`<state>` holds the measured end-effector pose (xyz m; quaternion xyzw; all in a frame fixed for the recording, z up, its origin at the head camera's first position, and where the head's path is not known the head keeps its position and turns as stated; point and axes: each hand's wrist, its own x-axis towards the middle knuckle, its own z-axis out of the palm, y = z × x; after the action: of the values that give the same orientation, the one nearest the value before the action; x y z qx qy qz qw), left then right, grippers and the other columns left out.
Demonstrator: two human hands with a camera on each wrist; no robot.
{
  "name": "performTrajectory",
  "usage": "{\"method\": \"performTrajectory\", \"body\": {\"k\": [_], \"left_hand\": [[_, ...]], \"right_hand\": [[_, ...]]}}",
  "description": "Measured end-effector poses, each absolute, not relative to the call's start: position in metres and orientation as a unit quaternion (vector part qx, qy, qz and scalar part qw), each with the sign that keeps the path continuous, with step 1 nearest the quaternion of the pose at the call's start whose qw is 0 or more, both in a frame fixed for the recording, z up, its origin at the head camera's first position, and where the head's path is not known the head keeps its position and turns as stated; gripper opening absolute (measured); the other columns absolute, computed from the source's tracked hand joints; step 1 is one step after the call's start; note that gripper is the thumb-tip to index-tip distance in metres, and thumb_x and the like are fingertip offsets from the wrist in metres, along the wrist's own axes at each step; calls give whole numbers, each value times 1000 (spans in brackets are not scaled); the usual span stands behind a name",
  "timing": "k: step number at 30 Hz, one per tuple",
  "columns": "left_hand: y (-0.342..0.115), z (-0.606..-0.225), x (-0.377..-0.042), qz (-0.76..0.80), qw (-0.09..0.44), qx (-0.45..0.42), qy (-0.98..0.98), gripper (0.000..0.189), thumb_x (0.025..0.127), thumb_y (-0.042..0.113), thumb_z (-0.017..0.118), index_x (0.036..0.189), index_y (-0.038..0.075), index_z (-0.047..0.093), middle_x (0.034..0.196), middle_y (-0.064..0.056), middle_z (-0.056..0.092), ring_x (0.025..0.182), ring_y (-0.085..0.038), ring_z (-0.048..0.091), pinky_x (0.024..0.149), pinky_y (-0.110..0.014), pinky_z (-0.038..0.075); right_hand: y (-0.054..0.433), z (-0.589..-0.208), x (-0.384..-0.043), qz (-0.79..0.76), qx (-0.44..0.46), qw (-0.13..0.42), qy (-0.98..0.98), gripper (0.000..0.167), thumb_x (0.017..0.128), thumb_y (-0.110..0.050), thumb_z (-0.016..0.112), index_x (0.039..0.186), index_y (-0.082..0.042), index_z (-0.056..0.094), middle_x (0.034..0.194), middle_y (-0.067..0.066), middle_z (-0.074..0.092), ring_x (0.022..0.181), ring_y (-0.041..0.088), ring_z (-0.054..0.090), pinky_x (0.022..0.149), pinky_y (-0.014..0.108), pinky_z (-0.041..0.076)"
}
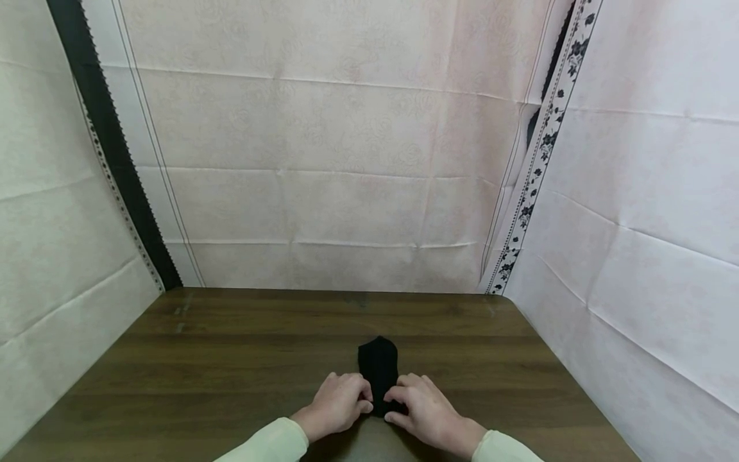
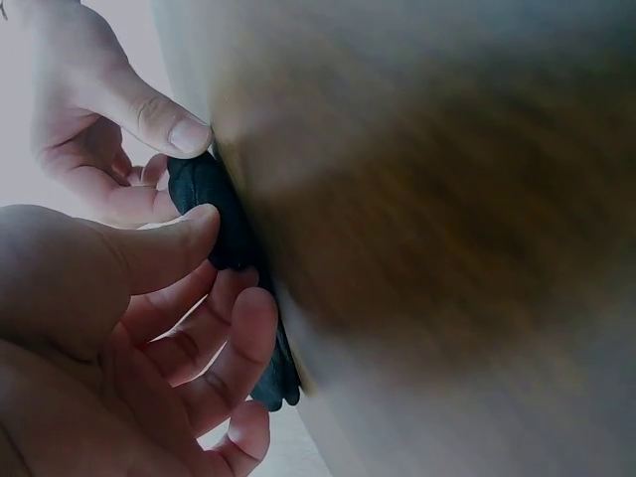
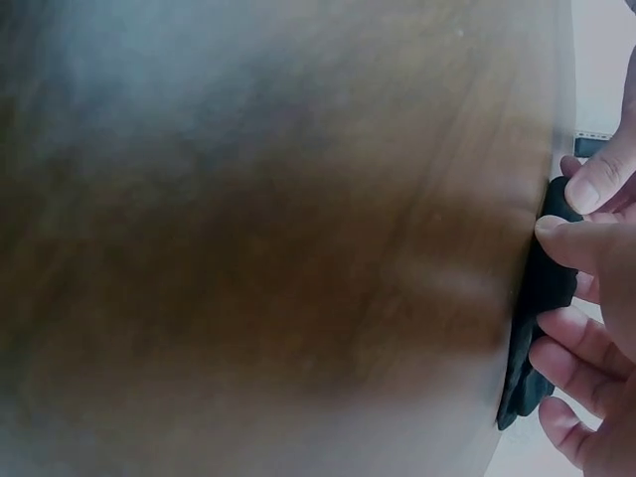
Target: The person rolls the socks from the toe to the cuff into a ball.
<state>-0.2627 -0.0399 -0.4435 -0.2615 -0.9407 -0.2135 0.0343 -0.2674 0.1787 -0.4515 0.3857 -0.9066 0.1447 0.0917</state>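
The black cloth [image 1: 378,364] lies on the surface [image 1: 254,362], long axis running twelve to six o'clock; the left hand [image 1: 340,402] at seven and right hand [image 1: 428,412] at five pinch its near end, equally close.

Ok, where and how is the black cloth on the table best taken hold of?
Probably by the black cloth's near end, coming from the person's side, with the left hand and right hand each pinching one corner between thumb and fingers. It lies lengthwise away from the person, and the wrist views show that end looking thicker, perhaps folded or rolled.
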Motion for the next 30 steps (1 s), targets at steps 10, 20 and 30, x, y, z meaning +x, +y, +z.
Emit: {"method": "performTrajectory", "body": {"k": [10,20,30], "left_hand": [[-42,-442,-263,-203,31,-262,-943,10,90,21,76,82,23,71,83,15,61,77,-4,57,74,-36,42],[-40,-441,-264,-183,29,-258,-948,7,92,21,74,85,21,72,86,12,64,80,-6,59,76,-37,44],[-40,-442,-266,-200,23,-256,-946,10,93,19,73,83,21,72,84,14,64,76,-4,57,74,-34,42]], "right_hand": [[178,-453,-267,138,393,102,-903,15,96,-30,70,105,-19,74,90,-12,57,81,3,50,67,23,39],[175,-455,-266,112,387,125,-907,15,97,-30,68,105,-18,74,94,-11,57,86,6,51,71,25,41],[173,-456,-267,129,421,204,-875,18,88,-19,80,100,-20,67,94,-10,58,84,6,51,71,24,42]]}}
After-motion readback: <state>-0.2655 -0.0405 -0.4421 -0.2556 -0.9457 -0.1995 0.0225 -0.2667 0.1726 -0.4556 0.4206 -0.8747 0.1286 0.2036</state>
